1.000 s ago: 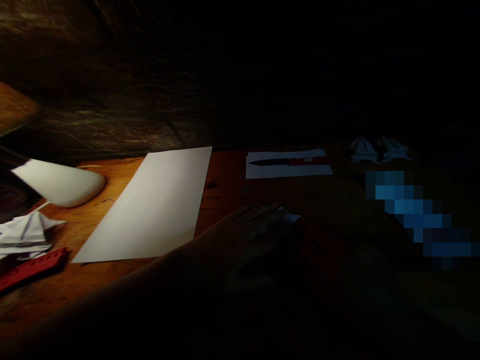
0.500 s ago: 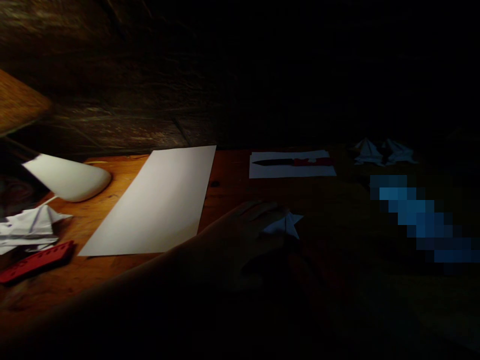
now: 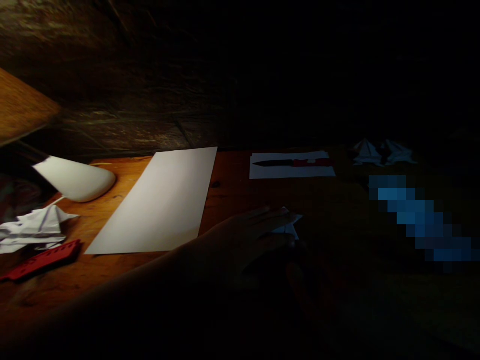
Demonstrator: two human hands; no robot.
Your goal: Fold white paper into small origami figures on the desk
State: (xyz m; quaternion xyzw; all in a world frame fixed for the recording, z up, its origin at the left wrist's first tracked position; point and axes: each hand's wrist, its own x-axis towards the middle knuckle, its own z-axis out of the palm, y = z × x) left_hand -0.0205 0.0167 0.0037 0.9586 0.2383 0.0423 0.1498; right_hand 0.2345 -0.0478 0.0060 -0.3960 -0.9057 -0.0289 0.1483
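The scene is very dark. My left hand (image 3: 247, 235) reaches in from the lower left over the wooden table (image 3: 232, 190). Its fingers lie stretched over a small folded white paper piece (image 3: 288, 226), with the thumb under the paper's near edge, so the paper sits pinched between them. My right hand (image 3: 307, 285) shows only as a dim reddish shape just right of and below the paper; its fingers cannot be made out.
A blank white sheet (image 3: 157, 200) lies left of centre. A white lamp head (image 3: 75, 177), a folded paper figure (image 3: 37, 225) and a red flat object (image 3: 41, 257) are at the left. Farther back lie a sheet with a black-and-red knife (image 3: 292, 165) and folded paper figures (image 3: 382, 152).
The small folded paper came out from under my left hand, then the fingers slid forward over it again. The view shifted slightly left.
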